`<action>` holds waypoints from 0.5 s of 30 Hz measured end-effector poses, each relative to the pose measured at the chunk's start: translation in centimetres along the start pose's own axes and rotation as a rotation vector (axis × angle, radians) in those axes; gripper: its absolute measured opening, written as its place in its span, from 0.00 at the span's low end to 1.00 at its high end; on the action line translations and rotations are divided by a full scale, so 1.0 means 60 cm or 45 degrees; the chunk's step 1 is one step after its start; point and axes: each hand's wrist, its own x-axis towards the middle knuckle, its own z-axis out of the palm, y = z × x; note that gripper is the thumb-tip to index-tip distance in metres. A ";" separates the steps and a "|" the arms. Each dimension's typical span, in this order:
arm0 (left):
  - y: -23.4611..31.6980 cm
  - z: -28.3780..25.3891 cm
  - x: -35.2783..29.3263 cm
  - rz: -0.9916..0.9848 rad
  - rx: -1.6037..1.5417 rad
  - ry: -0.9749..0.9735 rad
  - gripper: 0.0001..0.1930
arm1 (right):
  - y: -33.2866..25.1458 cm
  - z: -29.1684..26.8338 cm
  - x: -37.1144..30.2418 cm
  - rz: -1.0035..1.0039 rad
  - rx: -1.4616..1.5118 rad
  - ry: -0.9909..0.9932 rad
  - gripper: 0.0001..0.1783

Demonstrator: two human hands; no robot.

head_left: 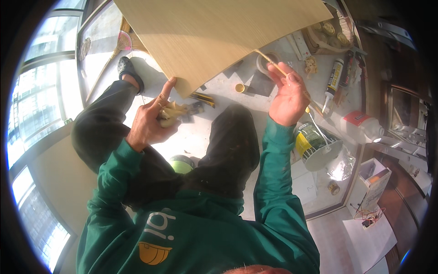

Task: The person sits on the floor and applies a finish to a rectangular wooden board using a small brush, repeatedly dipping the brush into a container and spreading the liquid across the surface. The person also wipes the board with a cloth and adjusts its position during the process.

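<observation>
A large light wood-grain panel (219, 36) slants across the top of the view. At its near corner, my left hand (153, 119) has a fingertip against the edge while its other fingers close round a crumpled pale yellow cloth (170, 114). My right hand (289, 98) pinches a thin tan stick (268, 58), perhaps a slim brush. The stick's far end meets the panel's right edge; whether it has bristles is too small to tell. Below the left hand's cloth lies a yellow-and-black utility knife (203, 98), partly hidden by the panel.
To the right stand an open can (319, 153) with a white-handled tool, a white bottle (362, 127) with a red label, and crumpled foil (342, 166). A sealant tube (334, 80), a small gold cup (240, 87) and a tape roll (264, 64) are on the floor.
</observation>
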 end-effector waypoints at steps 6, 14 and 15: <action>0.003 -0.004 0.001 0.017 0.016 -0.006 0.50 | -0.003 -0.004 -0.013 0.007 -0.026 -0.040 0.16; 0.000 -0.003 0.000 0.030 0.033 0.005 0.51 | 0.003 0.004 -0.009 -0.009 -0.020 0.000 0.14; 0.001 -0.003 0.000 0.024 0.035 0.006 0.51 | 0.002 0.002 -0.009 -0.009 -0.015 -0.006 0.14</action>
